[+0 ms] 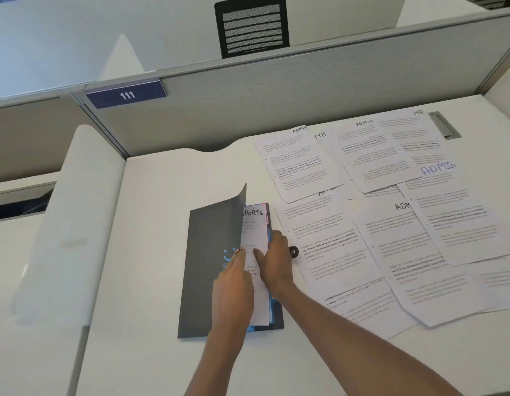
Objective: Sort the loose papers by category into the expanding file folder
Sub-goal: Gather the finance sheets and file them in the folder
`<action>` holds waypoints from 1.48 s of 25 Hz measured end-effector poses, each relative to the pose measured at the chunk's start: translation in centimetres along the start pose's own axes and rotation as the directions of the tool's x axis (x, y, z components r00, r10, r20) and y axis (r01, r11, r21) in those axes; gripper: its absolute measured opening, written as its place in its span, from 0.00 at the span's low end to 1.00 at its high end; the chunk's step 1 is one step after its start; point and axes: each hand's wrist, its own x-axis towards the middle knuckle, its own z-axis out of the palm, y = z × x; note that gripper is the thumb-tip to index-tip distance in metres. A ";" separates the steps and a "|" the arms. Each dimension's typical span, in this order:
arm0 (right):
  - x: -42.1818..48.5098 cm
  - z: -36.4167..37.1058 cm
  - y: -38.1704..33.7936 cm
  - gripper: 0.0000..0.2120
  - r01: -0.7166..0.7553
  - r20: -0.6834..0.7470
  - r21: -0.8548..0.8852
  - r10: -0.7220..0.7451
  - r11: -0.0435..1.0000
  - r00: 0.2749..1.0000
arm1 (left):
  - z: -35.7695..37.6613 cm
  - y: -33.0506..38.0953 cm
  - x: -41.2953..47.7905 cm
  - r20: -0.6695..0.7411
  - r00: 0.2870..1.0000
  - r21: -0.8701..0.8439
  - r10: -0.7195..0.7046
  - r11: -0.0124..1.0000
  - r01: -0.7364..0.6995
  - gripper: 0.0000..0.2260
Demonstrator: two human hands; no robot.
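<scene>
A dark grey expanding file folder lies on the white desk, its front flap curled up at the top. A sheet headed "SPORTS" sits half inside it, over blue and pink dividers. My left hand presses on the sheet's left edge beside the flap. My right hand rests flat on the sheet and the folder's right edge. To the right, several loose papers marked "ADMIN" and "HR" lie overlapping.
A grey partition wall with a "111" label closes the back of the desk. A cable slot sits at the back right. A small black folder button shows beside my right hand. A black chair back stands beyond.
</scene>
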 end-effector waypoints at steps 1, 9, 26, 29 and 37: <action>0.0 -0.1 -0.2 0.18 -0.026 0.002 0.018 0.026 1.000 1.000 | -0.2 0.0 0.0 -0.022 1.000 -0.010 0.000 1.000 0.000 0.12; -0.9 -0.3 -1.7 0.16 -0.040 0.099 0.095 0.031 0.995 0.995 | -0.9 -0.2 0.2 -0.076 0.996 -0.125 -0.050 0.991 0.040 0.18; 0.8 0.3 -4.7 0.10 0.128 0.138 -0.098 -0.114 0.987 0.984 | -2.6 0.0 0.2 -0.102 0.994 -0.201 -0.048 0.979 0.027 0.16; 0.7 1.1 -4.3 0.14 0.095 0.140 -0.059 -0.086 0.994 0.986 | -3.0 -0.2 0.3 -0.121 0.992 -0.162 -0.046 0.986 0.026 0.18; -0.9 0.3 -3.2 0.10 0.154 0.061 -0.067 -0.150 0.986 0.987 | -3.3 -0.1 0.2 -0.094 0.995 -0.114 -0.044 0.993 0.034 0.18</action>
